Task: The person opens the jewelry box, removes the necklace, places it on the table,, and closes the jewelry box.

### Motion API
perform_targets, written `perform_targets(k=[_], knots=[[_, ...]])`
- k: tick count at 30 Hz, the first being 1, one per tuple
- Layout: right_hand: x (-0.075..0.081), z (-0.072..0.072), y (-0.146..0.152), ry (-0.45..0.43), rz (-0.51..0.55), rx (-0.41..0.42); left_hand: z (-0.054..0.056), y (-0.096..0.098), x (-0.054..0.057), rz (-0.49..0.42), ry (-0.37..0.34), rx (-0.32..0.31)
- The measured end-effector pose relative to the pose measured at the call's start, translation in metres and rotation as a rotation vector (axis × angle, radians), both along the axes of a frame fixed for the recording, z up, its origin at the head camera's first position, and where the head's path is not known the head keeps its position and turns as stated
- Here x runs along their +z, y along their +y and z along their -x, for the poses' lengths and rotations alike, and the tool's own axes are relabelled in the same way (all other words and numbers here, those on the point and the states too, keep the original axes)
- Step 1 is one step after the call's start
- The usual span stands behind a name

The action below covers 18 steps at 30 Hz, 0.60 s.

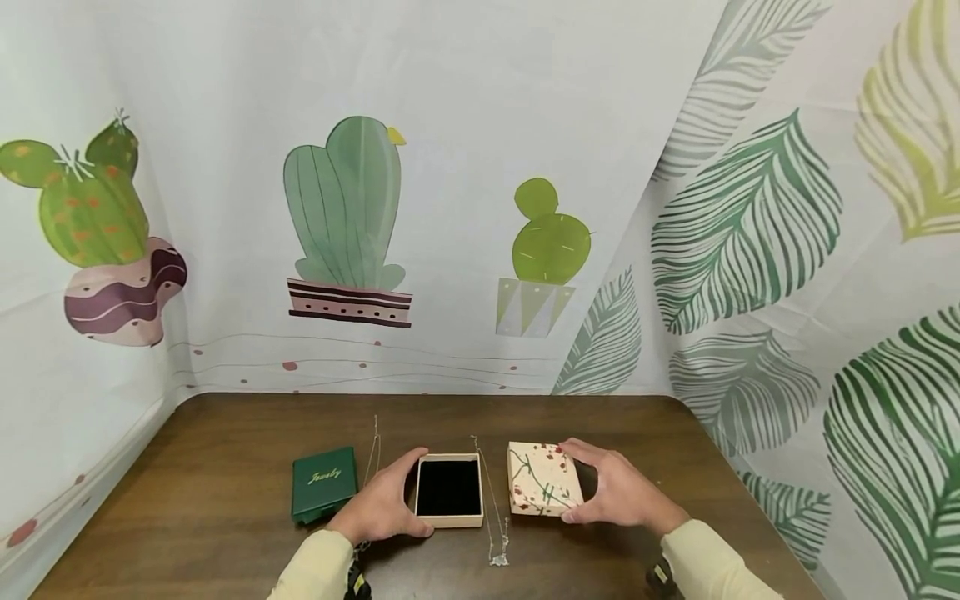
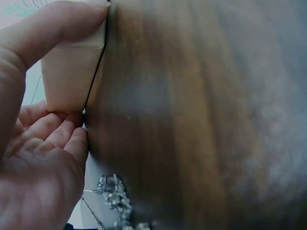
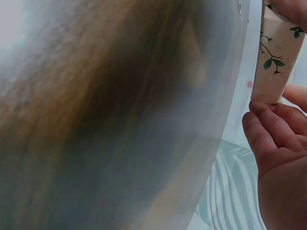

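My left hand (image 1: 381, 502) grips the left side of a cream jewelry box base (image 1: 450, 522), thumb at the near corner and fingers at the far one. The base lies open side up with a black pad inside. My right hand (image 1: 624, 493) holds the box's floral lid (image 1: 542, 481) by its right side, thumb at the near corner. In the right wrist view the lid's side wall (image 3: 276, 62) shows between thumb and fingers. Between base and lid lies a silver necklace (image 1: 491, 500) with a pendant at its near end.
A closed green jewelry box (image 1: 324, 482) sits left of my left hand. Another silver necklace (image 1: 377, 446) lies beside it, partly hidden under my left hand and wrist. The brown table (image 1: 240, 429) meets a cactus-print cloth (image 1: 457, 358) at the back.
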State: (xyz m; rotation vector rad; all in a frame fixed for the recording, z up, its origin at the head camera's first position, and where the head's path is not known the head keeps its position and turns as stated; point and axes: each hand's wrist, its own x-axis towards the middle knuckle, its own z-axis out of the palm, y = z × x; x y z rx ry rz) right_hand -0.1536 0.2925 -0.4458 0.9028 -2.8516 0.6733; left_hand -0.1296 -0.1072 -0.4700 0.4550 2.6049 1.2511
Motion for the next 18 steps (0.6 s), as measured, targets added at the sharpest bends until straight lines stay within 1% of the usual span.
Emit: perform_targets(k=[6,11,18], knots=[[0.004,0.000,-0.008,0.002,0.007,0.003,-0.001,-0.001,0.002,-0.002,0.003,-0.001],[0.009,-0.001,-0.015,0.004,0.010,0.003,-0.002,0.000,0.002,-0.013,-0.010,-0.002],[0.015,0.001,-0.025,-0.012,0.014,0.010,-0.001,0.000,-0.001,-0.004,0.003,-0.005]])
